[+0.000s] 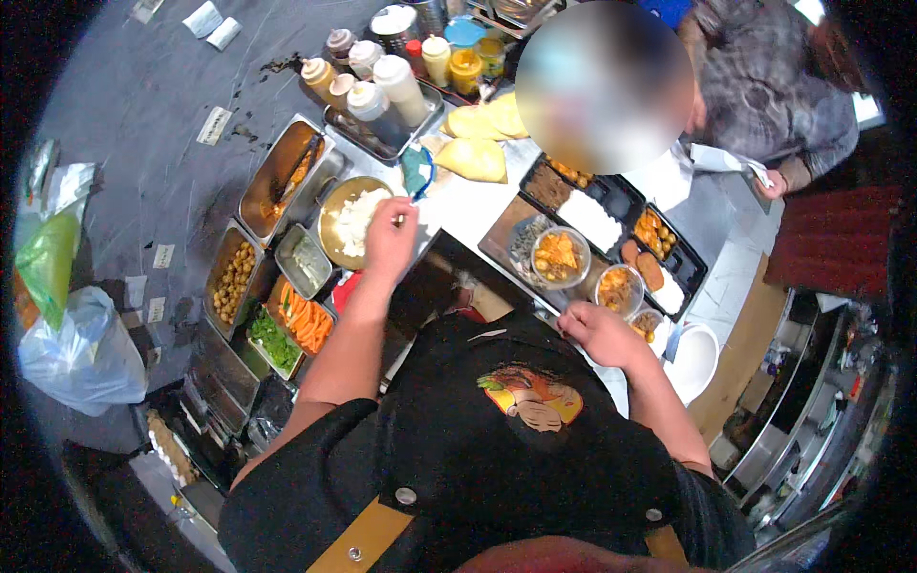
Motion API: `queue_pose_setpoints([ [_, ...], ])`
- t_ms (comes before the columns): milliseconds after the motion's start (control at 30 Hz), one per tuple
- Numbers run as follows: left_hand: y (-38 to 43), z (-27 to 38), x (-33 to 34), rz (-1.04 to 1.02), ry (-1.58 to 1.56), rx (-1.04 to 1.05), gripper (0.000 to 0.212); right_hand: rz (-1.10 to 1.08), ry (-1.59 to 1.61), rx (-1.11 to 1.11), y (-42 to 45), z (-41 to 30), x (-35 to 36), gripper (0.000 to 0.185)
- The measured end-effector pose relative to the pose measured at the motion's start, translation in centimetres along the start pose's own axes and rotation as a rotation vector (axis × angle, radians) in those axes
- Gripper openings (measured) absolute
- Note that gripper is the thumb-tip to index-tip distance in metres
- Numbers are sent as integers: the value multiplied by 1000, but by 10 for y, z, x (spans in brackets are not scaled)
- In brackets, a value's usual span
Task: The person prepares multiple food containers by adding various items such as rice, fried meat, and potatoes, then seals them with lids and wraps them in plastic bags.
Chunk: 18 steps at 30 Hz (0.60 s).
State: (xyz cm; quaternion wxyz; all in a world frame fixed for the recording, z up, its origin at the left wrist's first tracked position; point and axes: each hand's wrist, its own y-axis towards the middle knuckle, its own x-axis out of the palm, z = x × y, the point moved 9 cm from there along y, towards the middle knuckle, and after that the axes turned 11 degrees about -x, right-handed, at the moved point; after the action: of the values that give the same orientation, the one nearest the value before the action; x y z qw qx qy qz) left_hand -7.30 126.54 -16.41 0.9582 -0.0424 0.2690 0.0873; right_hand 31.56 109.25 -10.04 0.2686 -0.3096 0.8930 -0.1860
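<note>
My left hand (392, 233) is curled over the right edge of a round metal pan (331, 236) of white lumpy food (357, 216). Whether its fingers grip something thin is not clear. My right hand (605, 333) has its fingers bent in at the front edge of a board (498, 236); its grasp is hidden. Beyond that hand stand a round clear tub (561, 258) and a second tub (617, 290), both with orange and brown food. Black compartment trays (630, 204) behind them hold white rice (589, 218), patties (648, 268) and small round potatoes.
To the left are metal pans of orange strips (308, 319), chopped greens (276, 340) and round potatoes (233, 283). Squeeze bottles (397, 89) fill a tray at the back, near yellow-filled bags (473, 159). Another person (770, 93) stands at the far right, holding something white.
</note>
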Motion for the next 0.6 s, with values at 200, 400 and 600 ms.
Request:
queue_pose_setpoints([
  [200, 95, 96, -111, 69, 100, 223, 12, 147, -32, -196, 57, -86, -35, 38],
  [400, 117, 131, -232, 3, -189, 31, 52, -180, -277, -193, 149, -129, -25, 42],
  [600, -30, 88, -133, -1319, -155, -241, 68, 88, -257, -214, 239, -119, -70, 50],
])
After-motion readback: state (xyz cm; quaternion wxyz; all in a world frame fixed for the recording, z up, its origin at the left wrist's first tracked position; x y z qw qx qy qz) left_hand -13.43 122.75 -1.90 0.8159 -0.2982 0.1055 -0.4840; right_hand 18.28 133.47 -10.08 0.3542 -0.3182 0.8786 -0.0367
